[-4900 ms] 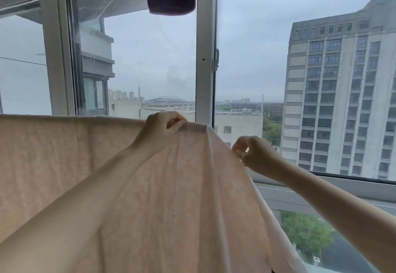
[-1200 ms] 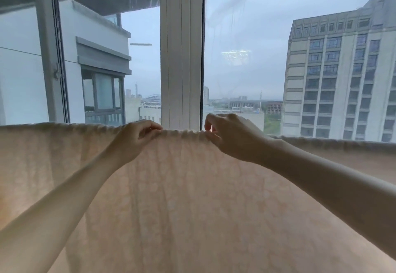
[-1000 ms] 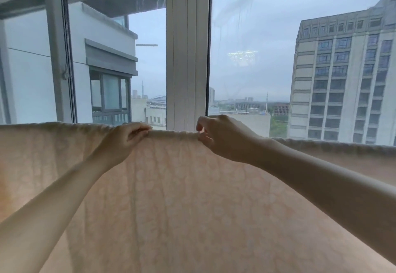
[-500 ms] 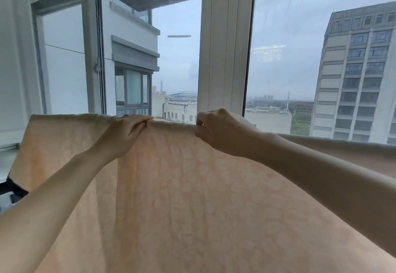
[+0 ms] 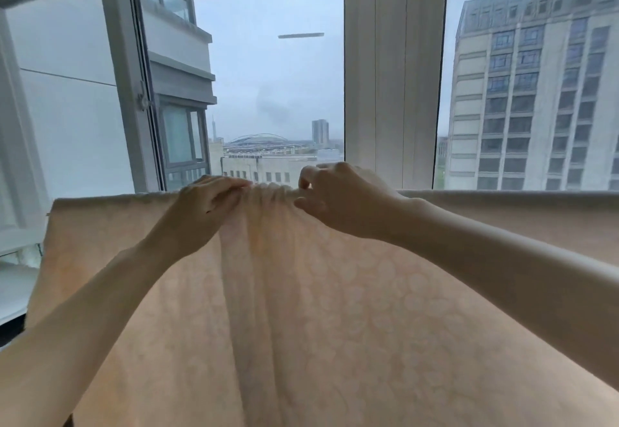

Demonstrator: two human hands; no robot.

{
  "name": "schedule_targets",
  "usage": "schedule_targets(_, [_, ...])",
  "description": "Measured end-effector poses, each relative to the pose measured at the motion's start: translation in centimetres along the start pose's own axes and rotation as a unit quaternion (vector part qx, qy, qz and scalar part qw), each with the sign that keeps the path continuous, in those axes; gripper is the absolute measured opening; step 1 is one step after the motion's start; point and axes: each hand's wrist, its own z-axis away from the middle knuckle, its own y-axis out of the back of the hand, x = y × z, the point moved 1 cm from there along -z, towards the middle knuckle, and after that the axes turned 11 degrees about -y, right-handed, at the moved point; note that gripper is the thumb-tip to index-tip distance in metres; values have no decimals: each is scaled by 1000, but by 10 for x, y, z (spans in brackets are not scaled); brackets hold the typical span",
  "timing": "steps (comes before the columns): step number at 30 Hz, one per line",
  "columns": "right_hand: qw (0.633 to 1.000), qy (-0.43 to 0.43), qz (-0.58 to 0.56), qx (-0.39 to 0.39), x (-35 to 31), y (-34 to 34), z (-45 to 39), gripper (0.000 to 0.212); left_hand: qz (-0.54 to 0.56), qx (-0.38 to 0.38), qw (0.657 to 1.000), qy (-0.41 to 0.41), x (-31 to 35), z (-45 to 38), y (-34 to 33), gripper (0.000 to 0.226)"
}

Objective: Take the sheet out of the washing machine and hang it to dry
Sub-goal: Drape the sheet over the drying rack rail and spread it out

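Head view: both hands, left [image 5: 204, 207] and right [image 5: 338, 200], pinch the sheet's [image 5: 301, 309] bunched top fold, draped before the window; soft, light cloth, best gripped along that fold.

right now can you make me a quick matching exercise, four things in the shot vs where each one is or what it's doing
Things:
1. left hand
2. right hand
3. sheet
4. tall building

States:
A. outside, at right
B. draped, bunched between the hands
C. pinches the sheet's top edge, right of the bunch
D. grips the sheet's top edge, left of the bunch

Pairs: 1-D, 2-C, 3-B, 4-A
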Motion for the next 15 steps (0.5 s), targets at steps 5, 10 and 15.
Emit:
schedule_targets(5, [998, -20, 40, 38, -37, -17, -27, 9, 25, 5, 999, -39, -40, 11, 20, 30])
schedule_targets(10, [994, -48, 83, 45, -52, -20, -41, 8, 122, 57, 991, -9, -47, 3, 23, 20])
schedule_targets(15, [987, -85, -40, 129, -55, -16, -49, 11, 64, 142, 987, 27, -59, -1, 31, 10])
